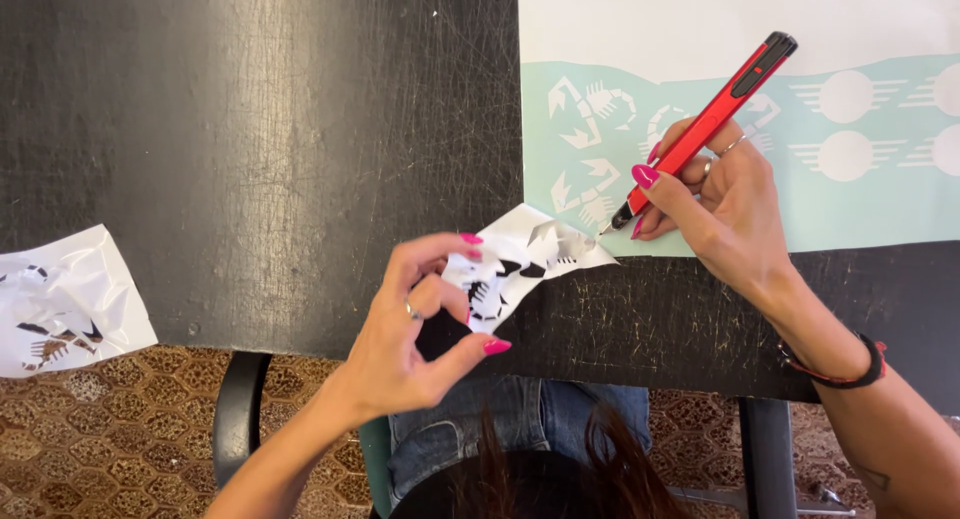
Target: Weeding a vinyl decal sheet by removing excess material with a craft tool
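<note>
The right hand [722, 194] has its grip clenched around a red craft knife [705, 129], whose tip touches the near-left corner of a mint-green vinyl sheet [880, 214] with cut scorpion shapes, lying on the black scratched counter [260, 149]. Just left of that corner, the left hand [415, 329] pinches a crumpled white peeled scrap [525, 259] between thumb and fingers. Another crumpled scrap [65, 299] lies far left of the sheet at the counter's edge.

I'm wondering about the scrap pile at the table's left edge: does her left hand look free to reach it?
Probably not yet. The left hand is pinching a white cutout piece, so it is occupied, though bare black table lies between it and the crumpled scrap.
</note>
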